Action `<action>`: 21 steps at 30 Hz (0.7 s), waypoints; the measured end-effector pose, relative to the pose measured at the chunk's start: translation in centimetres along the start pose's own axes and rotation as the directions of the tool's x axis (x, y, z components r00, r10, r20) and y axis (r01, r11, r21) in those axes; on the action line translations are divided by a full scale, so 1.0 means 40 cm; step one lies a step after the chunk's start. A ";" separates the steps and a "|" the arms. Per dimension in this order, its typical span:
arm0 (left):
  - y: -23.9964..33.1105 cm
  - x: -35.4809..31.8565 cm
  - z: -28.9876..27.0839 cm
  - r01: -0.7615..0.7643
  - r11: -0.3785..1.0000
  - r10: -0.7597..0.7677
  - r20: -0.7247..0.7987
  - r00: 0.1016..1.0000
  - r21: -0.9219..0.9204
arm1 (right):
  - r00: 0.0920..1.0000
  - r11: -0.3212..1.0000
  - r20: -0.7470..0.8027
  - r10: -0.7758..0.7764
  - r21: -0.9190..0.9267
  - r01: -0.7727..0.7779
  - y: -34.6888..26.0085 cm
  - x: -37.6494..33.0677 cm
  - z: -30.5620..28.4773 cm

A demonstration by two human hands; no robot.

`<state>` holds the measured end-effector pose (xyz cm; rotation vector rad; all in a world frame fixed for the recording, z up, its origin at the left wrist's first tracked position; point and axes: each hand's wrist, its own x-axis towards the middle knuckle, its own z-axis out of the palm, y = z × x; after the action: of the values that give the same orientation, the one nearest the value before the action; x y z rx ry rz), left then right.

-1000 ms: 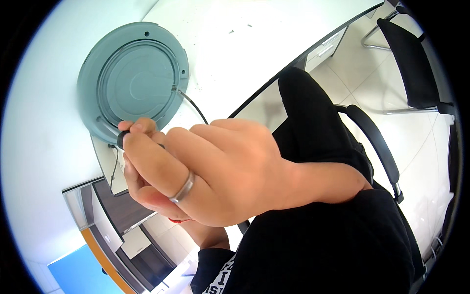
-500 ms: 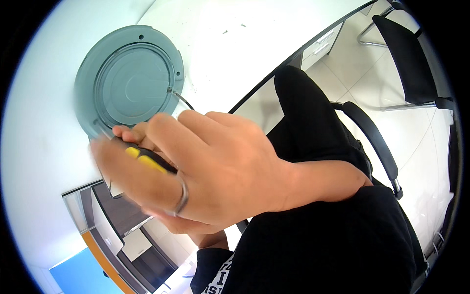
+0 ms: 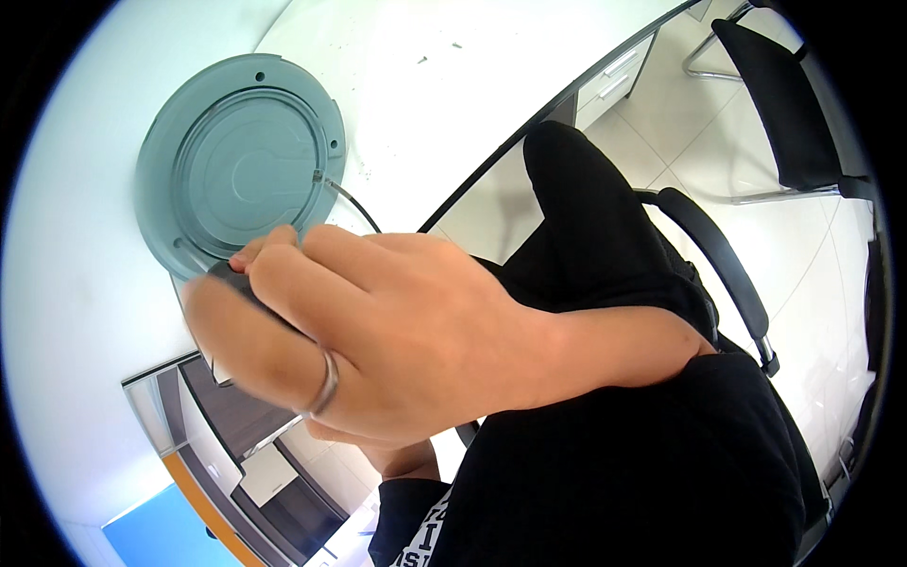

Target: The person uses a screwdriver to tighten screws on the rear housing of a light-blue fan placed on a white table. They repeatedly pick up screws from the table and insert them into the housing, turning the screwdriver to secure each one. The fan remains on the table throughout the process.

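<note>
I see my right hand (image 3: 378,331) with fingers (image 3: 283,269) wrapped around a dark screwdriver handle (image 3: 231,279), its shaft (image 3: 350,197) touching the grey round plate (image 3: 236,161) on the white desk (image 3: 491,85). Screw-driving seems underway; next needs steady turning. Left hand mostly hidden.

Right hand (image 3: 378,340) rotated; yellow screwdriver handle now hidden under fingers (image 3: 283,274).

The person wears a black short-sleeved shirt (image 3: 614,463) with white lettering showing on the chest near the lower edge, and black trousers (image 3: 586,208) over the raised knee. A plain silver ring (image 3: 326,383) circles one finger of the big hand (image 3: 378,331) in front. The forearm is bare, with no watch or band.
</note>
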<state>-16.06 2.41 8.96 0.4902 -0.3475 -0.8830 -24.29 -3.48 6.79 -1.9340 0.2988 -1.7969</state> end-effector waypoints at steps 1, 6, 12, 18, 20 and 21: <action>0.000 0.001 0.001 0.002 1.000 -0.002 0.001 1.000 0.000 | 1.000 1.000 0.010 0.028 -0.003 -0.028 -0.005 0.001 -0.001; -0.004 0.002 0.000 0.007 1.000 -0.007 0.006 1.000 -0.005 | 0.978 0.983 0.132 0.160 0.065 -0.169 -0.026 0.007 -0.033; -0.003 0.002 0.001 0.005 1.000 -0.005 0.005 1.000 -0.003 | 0.999 0.999 -0.035 0.027 -0.042 -0.029 -0.003 -0.006 0.015; 0.002 -0.001 0.001 0.001 1.000 -0.001 0.001 1.000 -0.006 | 0.991 0.992 0.057 0.120 -0.035 -0.118 -0.025 0.015 -0.018; -0.001 0.002 0.001 0.006 1.000 -0.006 0.009 1.000 -0.007 | 0.999 0.999 0.036 0.023 -0.046 -0.021 -0.003 0.007 -0.014; -0.003 0.004 0.001 0.004 1.000 -0.004 0.012 1.000 -0.009 | 0.999 0.999 0.037 0.004 -0.051 -0.003 -0.002 0.004 -0.012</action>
<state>-16.08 2.21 8.93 0.4777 -0.3528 -0.8917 -24.77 -3.59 6.98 -1.9985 0.3387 -1.7652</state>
